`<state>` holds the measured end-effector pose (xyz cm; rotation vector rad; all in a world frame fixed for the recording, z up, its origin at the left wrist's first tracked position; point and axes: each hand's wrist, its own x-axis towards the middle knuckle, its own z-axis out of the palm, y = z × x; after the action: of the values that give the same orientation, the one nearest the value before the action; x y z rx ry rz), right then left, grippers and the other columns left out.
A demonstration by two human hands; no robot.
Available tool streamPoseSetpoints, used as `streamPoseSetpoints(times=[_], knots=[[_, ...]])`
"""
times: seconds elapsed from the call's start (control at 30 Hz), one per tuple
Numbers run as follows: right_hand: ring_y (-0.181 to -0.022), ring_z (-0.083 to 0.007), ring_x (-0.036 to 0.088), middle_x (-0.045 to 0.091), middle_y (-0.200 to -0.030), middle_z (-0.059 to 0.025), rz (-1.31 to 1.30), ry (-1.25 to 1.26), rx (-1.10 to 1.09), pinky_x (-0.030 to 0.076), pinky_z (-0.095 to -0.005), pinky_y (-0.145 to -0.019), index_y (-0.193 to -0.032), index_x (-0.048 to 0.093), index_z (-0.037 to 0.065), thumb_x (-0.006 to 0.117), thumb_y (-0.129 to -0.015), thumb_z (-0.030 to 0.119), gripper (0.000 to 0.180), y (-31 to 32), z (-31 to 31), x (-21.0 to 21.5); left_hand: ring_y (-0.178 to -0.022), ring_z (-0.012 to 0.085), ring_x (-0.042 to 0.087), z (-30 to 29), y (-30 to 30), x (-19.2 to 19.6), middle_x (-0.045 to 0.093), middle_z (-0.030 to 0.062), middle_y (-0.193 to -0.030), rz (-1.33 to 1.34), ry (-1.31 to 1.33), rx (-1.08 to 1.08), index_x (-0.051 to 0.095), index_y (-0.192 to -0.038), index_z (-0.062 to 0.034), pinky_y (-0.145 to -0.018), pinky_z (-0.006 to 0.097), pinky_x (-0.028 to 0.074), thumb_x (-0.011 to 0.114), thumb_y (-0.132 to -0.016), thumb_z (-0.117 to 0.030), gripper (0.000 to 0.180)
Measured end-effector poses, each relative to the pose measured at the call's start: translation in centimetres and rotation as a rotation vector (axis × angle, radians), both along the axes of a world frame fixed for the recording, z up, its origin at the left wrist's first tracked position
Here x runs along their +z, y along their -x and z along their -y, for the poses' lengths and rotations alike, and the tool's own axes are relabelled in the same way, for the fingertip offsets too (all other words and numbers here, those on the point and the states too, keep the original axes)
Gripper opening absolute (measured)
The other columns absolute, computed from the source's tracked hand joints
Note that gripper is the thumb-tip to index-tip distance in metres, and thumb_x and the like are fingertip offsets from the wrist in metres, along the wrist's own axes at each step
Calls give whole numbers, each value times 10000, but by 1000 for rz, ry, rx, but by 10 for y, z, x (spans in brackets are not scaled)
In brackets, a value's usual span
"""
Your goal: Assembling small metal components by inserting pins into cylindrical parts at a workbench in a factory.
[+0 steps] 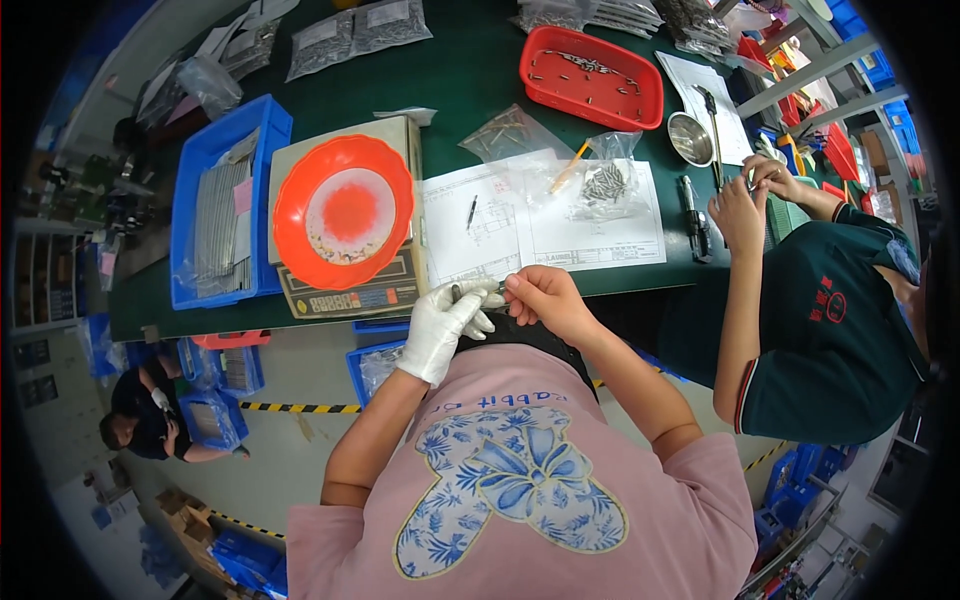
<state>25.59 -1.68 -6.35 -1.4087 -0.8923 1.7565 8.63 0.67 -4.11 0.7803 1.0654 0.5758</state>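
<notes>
My left hand [446, 322], in a white glove, is closed at the table's near edge, with a small dark piece [457, 292] showing between its fingers. Right beside it, my bare right hand [552, 302] pinches thumb against forefinger, and whatever sits at those fingertips is too small to name. Just beyond both hands lie printed drawing sheets [460, 250] with a small dark pin [472, 211] on them. A see-through bag of small metal pins [606, 183] rests on the right sheet, beside a yellow pen-like stick [570, 167].
Left of the sheets, an orange-red plastic dish [290, 215] sits on a weighing scale [350, 292]. A blue bin [190, 270] holds stacked grey parts. Farther off stands a red tray [640, 108] with scattered pins. At right, a co-worker [830, 330] works beside a metal bowl [690, 138].
</notes>
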Motion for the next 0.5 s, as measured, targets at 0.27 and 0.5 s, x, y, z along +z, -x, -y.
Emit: streamPoseSetpoints(times=[0.27,0.5], knots=[[-550,-97,538,564,-638,-53,204,-437,-119,431,-203,-503,-790,556,-13,557,-781,114,127,5,6,-12,-554,74,516,-3,-1,-2,604,91,-828,-19,99,3,533,-990,-8,-475,176,414,460,-828,-122,211],[-625,-125,581,594,-698,-80,337,-592,12,454,-224,-565,-823,566,-22,551,-758,28,83,-6,0,-7,-513,76,481,-7,6,-10,580,80,-798,298,519,136,498,-1017,-14,-440,182,378,472,-822,-142,235]])
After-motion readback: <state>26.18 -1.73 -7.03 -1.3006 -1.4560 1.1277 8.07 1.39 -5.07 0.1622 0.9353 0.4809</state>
